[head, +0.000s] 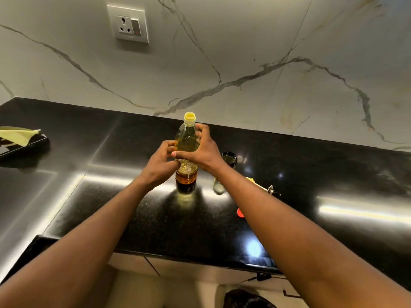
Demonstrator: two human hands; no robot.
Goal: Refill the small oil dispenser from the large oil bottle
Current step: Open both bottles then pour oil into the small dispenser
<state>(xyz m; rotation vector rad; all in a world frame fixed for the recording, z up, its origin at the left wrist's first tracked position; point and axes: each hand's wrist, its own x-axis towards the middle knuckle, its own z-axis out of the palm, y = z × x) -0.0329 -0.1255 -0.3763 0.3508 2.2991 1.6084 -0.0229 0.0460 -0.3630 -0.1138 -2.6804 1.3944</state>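
The large oil bottle (187,138) stands upright on the black counter (133,207), clear plastic with yellow oil and an uncapped yellow neck. My left hand (161,164) wraps its left side at mid height. My right hand (203,150) grips its right side, fingers spread over the shoulder. The small glass oil dispenser (229,160) stands just right of the bottle, partly hidden behind my right wrist, its dark rim open at the top. A red cap (240,213) lies on the counter by my right forearm.
A metal pourer top with a yellow part (270,190) lies right of the dispenser. At the far left sits a dark tray with a yellow cloth (20,135). A marble wall with a socket (129,24) rises behind. The counter's front edge runs below my forearms.
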